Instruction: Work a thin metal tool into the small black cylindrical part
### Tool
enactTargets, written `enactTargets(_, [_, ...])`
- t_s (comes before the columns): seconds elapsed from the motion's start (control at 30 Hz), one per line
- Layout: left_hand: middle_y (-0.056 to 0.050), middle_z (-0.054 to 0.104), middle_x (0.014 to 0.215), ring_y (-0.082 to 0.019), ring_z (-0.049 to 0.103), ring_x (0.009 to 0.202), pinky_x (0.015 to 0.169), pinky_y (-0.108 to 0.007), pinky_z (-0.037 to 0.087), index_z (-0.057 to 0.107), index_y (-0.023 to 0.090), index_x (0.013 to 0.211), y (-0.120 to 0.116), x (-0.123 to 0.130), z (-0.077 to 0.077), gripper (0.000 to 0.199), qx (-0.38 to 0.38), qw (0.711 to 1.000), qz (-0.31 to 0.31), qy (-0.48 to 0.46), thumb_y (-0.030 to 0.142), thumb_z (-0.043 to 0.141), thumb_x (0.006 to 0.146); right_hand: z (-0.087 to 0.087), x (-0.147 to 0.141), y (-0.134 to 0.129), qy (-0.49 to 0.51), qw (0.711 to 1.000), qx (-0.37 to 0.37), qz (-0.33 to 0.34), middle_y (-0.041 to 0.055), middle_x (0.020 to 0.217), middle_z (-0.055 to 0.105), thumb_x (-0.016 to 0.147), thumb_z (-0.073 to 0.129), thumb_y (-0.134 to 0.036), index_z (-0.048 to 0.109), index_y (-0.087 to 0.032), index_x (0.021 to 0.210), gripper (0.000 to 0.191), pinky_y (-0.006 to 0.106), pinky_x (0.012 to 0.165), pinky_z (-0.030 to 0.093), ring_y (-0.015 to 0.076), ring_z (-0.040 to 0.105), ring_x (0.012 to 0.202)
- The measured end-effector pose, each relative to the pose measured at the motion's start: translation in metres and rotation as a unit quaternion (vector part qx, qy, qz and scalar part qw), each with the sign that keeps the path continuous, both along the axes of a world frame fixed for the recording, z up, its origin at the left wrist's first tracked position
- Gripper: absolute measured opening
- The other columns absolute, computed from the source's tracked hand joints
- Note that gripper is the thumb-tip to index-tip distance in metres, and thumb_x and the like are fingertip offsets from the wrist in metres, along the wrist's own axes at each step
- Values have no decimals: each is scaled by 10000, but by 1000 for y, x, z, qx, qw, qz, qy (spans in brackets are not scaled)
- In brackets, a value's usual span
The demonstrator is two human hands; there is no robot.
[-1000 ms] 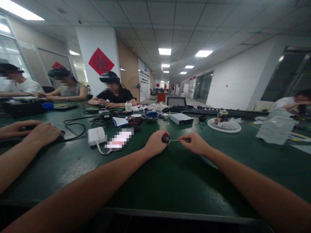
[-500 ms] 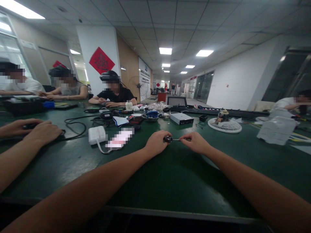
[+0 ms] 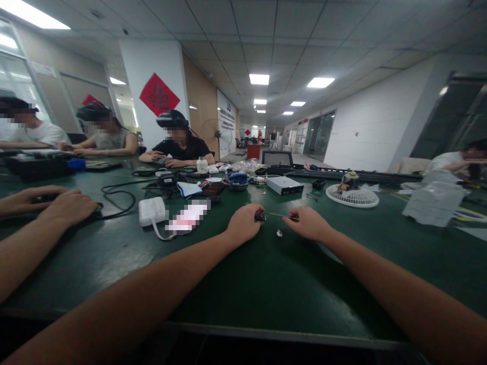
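My left hand (image 3: 244,224) pinches a small dark round part (image 3: 260,216) at its fingertips. My right hand (image 3: 307,223) holds the end of a thin metal rod (image 3: 280,215), whose tip points at the dark part. A small silver piece (image 3: 279,233) lies on the green work table (image 3: 289,284) just below the rod, between my hands. Its exact kind is too small to tell. Nothing else touches my hands.
A co-worker's hands (image 3: 64,207) rest on a black mouse at the left. Nearby lie a white power adapter (image 3: 152,211), black cables (image 3: 117,195) and a pixelated packet (image 3: 188,217). Farther off stand a metal bowl (image 3: 235,181), a white box (image 3: 284,185) and a round white fan (image 3: 352,196).
The dark part and the rod now look slightly apart, and the small silver piece has appeared on the table below them. My view has shifted very little.
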State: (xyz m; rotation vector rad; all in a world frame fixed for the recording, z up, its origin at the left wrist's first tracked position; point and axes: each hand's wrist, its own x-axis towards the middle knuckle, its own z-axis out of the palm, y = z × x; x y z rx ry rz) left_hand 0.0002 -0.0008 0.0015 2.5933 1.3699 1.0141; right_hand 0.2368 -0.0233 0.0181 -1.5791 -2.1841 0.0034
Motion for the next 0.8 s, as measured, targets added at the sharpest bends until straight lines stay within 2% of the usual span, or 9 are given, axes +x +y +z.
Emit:
enactTargets(0.1, [-54,736,1071,-261,681,995,868,-362,530,701,243,1053,5,-2,-2,275,-27,999,36,-9,198,704,781,-4,-2,-1,61,996,-54,44,27,697,659,822,678,-499,623,-187,749,325,277,549,352,168,570,621])
enactTargets(0.2, [-60,737,1072,-265,685,992,872,-368,529,703,245,1058,8,-3,-5,289,-33,998,44,-14,201,715,772,-6,-5,-2,123,978,-126,111,20,815,706,765,748,-410,648,-183,821,254,274,630,434,175,635,727])
enactTargets(0.27, [-64,736,1075,-262,685,991,874,-363,528,704,240,1060,9,-3,-6,296,-30,999,34,-17,200,722,767,-7,-7,-2,152,970,-135,132,16,840,724,735,762,-326,646,-183,800,195,285,683,462,178,656,764])
enactTargets(0.37, [-56,735,1080,-249,680,1001,876,-345,527,704,234,1058,9,-2,-6,307,-33,999,-9,-25,189,733,756,-8,-8,2,200,966,-103,129,18,821,740,691,782,-265,609,-185,732,194,301,697,481,182,669,745])
enactTargets(0.57, [-33,733,1058,-203,677,959,855,-292,526,704,224,1084,-1,4,-1,338,-55,987,-150,-20,198,757,751,-9,-8,2,250,963,-13,103,22,828,746,678,796,-240,596,-197,724,210,320,709,501,204,687,754])
enactTargets(0.7, [-37,738,1058,-211,676,981,862,-298,520,704,215,1110,-7,6,3,358,-54,983,-176,-8,212,767,758,-6,-14,-7,242,964,18,110,11,804,735,706,770,-219,579,-201,705,192,307,699,490,198,681,751])
enactTargets(0.8, [-43,739,1087,-212,677,993,854,-296,520,698,209,1130,-8,6,4,366,-54,983,-176,-5,210,762,769,-4,-18,-11,223,970,42,90,-10,714,686,714,770,-239,576,-202,699,198,291,630,456,184,647,682])
